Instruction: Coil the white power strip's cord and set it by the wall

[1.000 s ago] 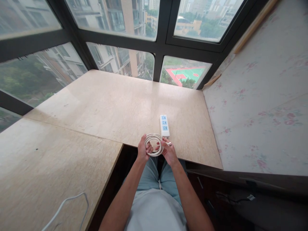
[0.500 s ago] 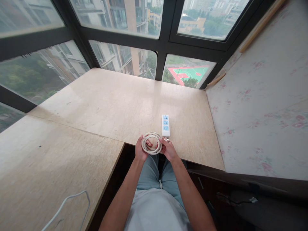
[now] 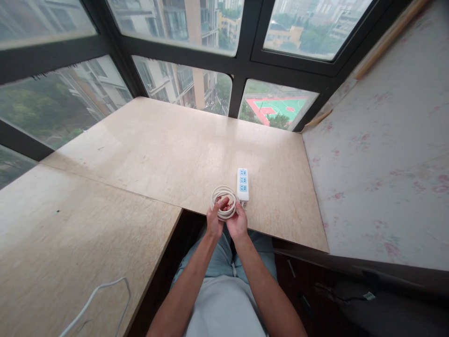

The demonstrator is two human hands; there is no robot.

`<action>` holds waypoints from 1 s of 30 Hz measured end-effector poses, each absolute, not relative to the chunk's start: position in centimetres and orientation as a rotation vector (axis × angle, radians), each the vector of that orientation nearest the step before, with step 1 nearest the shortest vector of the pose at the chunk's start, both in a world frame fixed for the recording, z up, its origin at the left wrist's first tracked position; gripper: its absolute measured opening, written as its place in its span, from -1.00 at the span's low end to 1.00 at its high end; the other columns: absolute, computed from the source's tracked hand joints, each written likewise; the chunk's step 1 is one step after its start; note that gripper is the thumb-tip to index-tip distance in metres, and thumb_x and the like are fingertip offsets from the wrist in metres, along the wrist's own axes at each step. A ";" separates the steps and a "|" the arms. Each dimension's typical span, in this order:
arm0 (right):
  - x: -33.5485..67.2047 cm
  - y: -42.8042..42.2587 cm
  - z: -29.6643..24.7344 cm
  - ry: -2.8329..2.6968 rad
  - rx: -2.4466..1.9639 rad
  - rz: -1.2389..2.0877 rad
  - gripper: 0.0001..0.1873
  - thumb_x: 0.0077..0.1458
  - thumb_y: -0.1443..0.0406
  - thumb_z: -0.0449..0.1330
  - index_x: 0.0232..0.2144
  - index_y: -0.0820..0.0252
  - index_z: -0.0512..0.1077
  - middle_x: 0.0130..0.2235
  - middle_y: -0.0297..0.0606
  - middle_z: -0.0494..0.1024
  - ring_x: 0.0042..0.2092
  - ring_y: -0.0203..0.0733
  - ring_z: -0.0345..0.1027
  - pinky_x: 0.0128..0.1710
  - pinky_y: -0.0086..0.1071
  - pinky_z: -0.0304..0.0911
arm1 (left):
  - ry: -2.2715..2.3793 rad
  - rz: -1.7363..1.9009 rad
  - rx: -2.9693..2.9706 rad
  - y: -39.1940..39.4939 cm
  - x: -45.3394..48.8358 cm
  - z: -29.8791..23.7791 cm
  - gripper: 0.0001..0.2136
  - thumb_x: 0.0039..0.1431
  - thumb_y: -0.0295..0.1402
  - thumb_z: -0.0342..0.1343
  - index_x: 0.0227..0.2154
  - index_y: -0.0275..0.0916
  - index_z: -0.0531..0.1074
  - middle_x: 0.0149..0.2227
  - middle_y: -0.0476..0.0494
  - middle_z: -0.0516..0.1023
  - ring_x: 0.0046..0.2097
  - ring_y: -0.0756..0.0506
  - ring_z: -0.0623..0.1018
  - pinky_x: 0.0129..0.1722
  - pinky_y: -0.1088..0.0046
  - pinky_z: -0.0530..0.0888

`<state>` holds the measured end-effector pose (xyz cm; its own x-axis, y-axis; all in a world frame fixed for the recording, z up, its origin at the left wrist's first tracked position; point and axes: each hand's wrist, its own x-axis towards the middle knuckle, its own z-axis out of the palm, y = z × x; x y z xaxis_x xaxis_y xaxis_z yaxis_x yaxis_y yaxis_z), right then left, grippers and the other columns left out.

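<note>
A white power strip point(image 3: 242, 183) with blue sockets lies on the beige marble-look desktop point(image 3: 175, 154), close to its near edge. Its white cable is wound into a coil point(image 3: 221, 194) just left of the strip. My left hand point(image 3: 213, 220) grips the coil's near left side, fingers curled through the loop. My right hand point(image 3: 237, 222) holds the coil's near right side, right beside the strip's cord end. Both hands are close together over the desk's edge.
A second, lower desktop point(image 3: 63, 243) runs along the left, with a loose white wire point(image 3: 101, 292) near its front edge. Large windows point(image 3: 182, 28) with dark frames stand behind the desk. A floral-papered wall point(image 3: 379, 154) closes the right side. Dark cables lie on the floor at lower right.
My hands have drawn closer together and moved slightly forward, so the coil now sits tighter and rests nearer the power strip. The strip itself has not moved.
</note>
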<state>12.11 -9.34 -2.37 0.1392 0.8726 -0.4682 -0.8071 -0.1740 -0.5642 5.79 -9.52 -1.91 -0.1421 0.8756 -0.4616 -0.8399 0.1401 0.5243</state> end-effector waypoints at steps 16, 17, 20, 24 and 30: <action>17.6 -9.2 -1.1 -0.346 -1.081 1.294 -0.53 -0.30 0.40 0.39 -0.24 0.17 0.40 -0.25 -0.37 0.54 -0.17 -0.28 0.45 -0.08 -0.34 0.37 | 0.868 1.573 0.037 -8.4 4.9 -2.0 -0.67 -0.09 -0.17 0.36 -0.48 -0.26 0.35 -0.69 0.25 0.04 -0.71 0.19 0.08 -0.59 0.58 0.32; 18.0 -9.2 -0.9 -0.373 -1.084 1.300 -0.53 -0.32 0.42 0.38 -0.24 0.18 0.42 -0.24 -0.36 0.55 -0.15 -0.27 0.45 -0.06 -0.35 0.36 | 0.885 1.577 0.021 -8.3 4.9 -1.9 -0.63 -0.11 -0.18 0.37 -0.54 -0.25 0.27 -0.70 0.25 0.03 -0.71 0.19 0.06 -0.64 0.59 0.26; 18.8 -9.3 -0.6 -0.518 -1.171 1.320 -0.53 -0.25 0.38 0.38 -0.18 0.21 0.47 -0.19 -0.30 0.58 -0.13 -0.24 0.44 -0.09 -0.35 0.36 | 0.944 1.578 -0.038 -7.8 5.0 -1.8 -0.54 -0.18 -0.21 0.40 -0.59 -0.22 0.14 -0.70 0.25 0.02 -0.71 0.19 0.04 -0.68 0.60 0.16; 18.8 -9.8 -0.7 -0.718 -1.304 1.349 -0.63 -0.20 0.26 0.40 -0.26 0.28 0.54 -0.30 -0.24 0.61 -0.26 -0.23 0.45 -0.24 -0.36 0.40 | 1.007 1.571 -0.102 -7.2 5.1 -2.0 -0.59 -0.16 -0.25 0.38 -0.56 -0.22 0.17 -0.69 0.25 0.08 -0.71 0.19 0.07 -0.67 0.59 0.17; 17.6 -10.3 -0.7 -0.530 -1.211 1.406 -0.66 -0.17 0.15 0.41 -0.40 0.31 0.53 -0.37 -0.22 0.60 -0.36 -0.26 0.47 -0.32 -0.38 0.44 | 1.075 1.501 -0.129 -6.8 5.0 -2.6 -0.74 -0.10 -0.35 0.29 -0.57 -0.26 0.26 -0.67 0.16 0.26 -0.66 0.13 0.27 -0.58 0.55 0.30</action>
<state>17.60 -10.28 -0.70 0.1810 0.9150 -0.3606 -0.4497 -0.2491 -0.8577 5.00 -6.85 -2.60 -0.2698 0.7279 -0.6304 -0.8309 0.1548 0.5344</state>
